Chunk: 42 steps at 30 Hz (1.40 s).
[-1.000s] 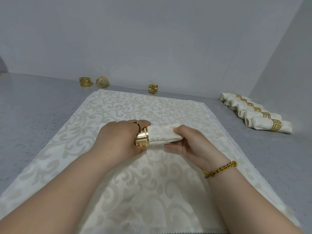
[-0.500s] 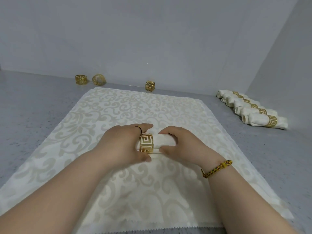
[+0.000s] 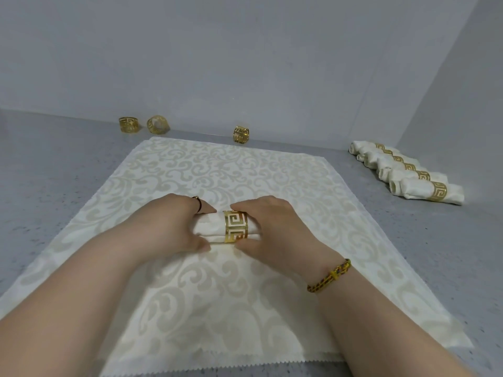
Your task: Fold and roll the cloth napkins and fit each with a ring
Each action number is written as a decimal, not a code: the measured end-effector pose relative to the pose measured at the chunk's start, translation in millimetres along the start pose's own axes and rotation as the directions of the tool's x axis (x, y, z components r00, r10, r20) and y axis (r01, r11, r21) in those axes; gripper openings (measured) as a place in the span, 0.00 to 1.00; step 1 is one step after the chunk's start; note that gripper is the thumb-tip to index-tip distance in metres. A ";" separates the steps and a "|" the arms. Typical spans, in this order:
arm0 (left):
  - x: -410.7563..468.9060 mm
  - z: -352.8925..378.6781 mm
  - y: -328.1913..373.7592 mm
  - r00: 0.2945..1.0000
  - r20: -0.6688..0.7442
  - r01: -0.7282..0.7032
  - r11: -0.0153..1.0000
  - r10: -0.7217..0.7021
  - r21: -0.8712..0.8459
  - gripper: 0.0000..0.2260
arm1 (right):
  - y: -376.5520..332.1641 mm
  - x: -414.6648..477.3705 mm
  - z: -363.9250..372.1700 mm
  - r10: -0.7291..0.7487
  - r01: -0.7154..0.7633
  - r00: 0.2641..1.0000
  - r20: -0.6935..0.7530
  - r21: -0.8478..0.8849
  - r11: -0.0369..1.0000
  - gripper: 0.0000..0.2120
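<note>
While both hands clasp the roll, the risk seen from the head camera lies in the fit: the left hand [image 3: 168,224] curls round the left end of the rolled napkin [image 3: 209,227], and the right hand [image 3: 275,227] curls round its right end, fingertips against the gold ring [image 3: 235,227], which sits about the middle of the roll. If either grip eases unevenly, the cloth could spring loose inside the band. A push could also carry the ring off-centre or bunch the outer layer, and a tug might drag and wrinkle the flat damask napkin [image 3: 217,170] on which the roll lies, spread over the grey counter [image 3: 54,172]. No box, tray or basket shows, so only the rings hold anything. This one encloses the roll in hand; those on the finished rolls [image 3: 424,191], lined up at the right, each band one napkin; and three spare rings [image 3: 129,124] near the back wall stand with nothing in them.
</note>
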<state>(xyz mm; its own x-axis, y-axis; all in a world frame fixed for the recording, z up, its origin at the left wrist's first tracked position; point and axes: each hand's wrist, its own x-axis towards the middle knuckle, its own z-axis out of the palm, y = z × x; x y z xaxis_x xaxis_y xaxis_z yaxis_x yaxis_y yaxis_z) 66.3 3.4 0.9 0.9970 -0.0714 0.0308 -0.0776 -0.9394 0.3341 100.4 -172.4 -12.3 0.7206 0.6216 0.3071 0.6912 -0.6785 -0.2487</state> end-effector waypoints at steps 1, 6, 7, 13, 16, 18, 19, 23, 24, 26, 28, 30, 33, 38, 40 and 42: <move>-0.1 -0.1 0.3 1.000 -0.004 0.002 1.000 -0.002 -0.001 0.21 | 0.9 0.7 0.3 -0.005 0.004 1.000 -0.014 -0.002 1.000 0.21; -2.2 -1.1 4.2 1.000 -0.003 0.008 0.999 -0.008 -0.034 0.22 | 1.1 0.2 -3.0 0.010 -0.011 1.000 0.023 0.043 0.999 0.18; -2.9 -1.9 5.3 1.000 0.001 0.009 0.999 -0.009 -0.047 0.24 | 1.2 0.0 -3.7 0.012 -0.013 0.999 0.030 0.043 0.999 0.19; -6.3 -19.9 -5.7 0.959 0.006 0.250 0.839 -0.282 -0.484 0.13 | 2.9 -0.8 -3.7 0.045 -0.048 0.998 0.050 0.051 0.998 0.20; -6.6 -19.5 -4.8 0.944 0.109 0.317 0.763 -0.312 -0.564 0.13 | 1.5 -1.1 -3.6 0.056 -0.060 0.997 0.050 0.071 0.996 0.19; -6.2 -14.2 -2.0 0.944 0.161 0.322 0.710 -0.287 -0.626 0.14 | 0.9 -2.0 -4.4 0.063 -0.068 0.996 0.055 0.090 0.994 0.19; -5.1 -11.7 -1.7 0.944 0.162 0.321 0.686 -0.288 -0.653 0.14 | 0.7 -2.7 -4.4 0.067 -0.072 0.996 0.056 0.100 0.992 0.19; -0.1 -9.3 -2.8 0.942 0.159 0.307 0.562 -0.297 -0.768 0.08 | 0.5 -3.9 -5.7 0.076 -0.085 0.994 0.078 0.116 0.990 0.19; 0.1 -8.2 -3.3 0.942 0.162 0.300 0.520 -0.294 -0.800 0.07 | 0.2 -4.0 -6.0 0.076 -0.085 0.994 0.082 0.116 0.990 0.19; -1.2 -2.1 -3.8 0.942 0.158 0.281 0.444 -0.295 -0.851 0.03 | -0.3 -4.1 -6.8 0.078 -0.087 0.994 0.083 0.121 0.989 0.19; -2.7 7.6 -4.6 0.933 0.140 0.261 0.354 -0.333 -0.898 0.01 | -1.2 -4.4 -6.8 0.078 -0.089 0.993 0.090 0.135 0.987 0.19; -3.1 16.1 -4.8 0.925 0.101 0.220 0.298 -0.366 -0.929 0.02 | -1.1 -5.0 -6.4 0.083 -0.098 0.992 0.096 0.157 0.983 0.19; -2.4 18.8 -3.3 0.917 0.027 0.172 0.332 -0.399 -0.928 0.01 | 1.3 -5.2 -5.8 0.091 -0.108 0.991 0.095 0.197 0.975 0.19; -13.0 18.7 4.6 0.916 -0.111 0.109 0.506 -0.385 -0.856 0.06 | 3.4 -5.0 -5.4 0.087 -0.104 0.992 0.090 0.213 0.971 0.21; -17.0 21.4 7.0 0.944 -0.148 0.068 0.613 -0.296 -0.787 0.16 | 5.2 -5.6 -5.4 0.074 -0.096 0.991 0.112 0.207 0.974 0.24; -17.6 23.2 6.0 0.961 -0.171 0.029 0.691 -0.218 -0.722 0.22 | 9.4 -7.4 -8.0 0.095 -0.123 0.985 0.143 0.204 0.971 0.30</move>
<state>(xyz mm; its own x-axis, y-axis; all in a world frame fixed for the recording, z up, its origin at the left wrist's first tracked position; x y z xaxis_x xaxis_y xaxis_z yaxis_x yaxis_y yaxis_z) 48.4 -8.8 -19.5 0.9740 0.1938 0.1177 -0.0288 -0.4092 0.9120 101.1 -186.5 -9.6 0.7831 0.6041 0.1480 0.5937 -0.6553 -0.4670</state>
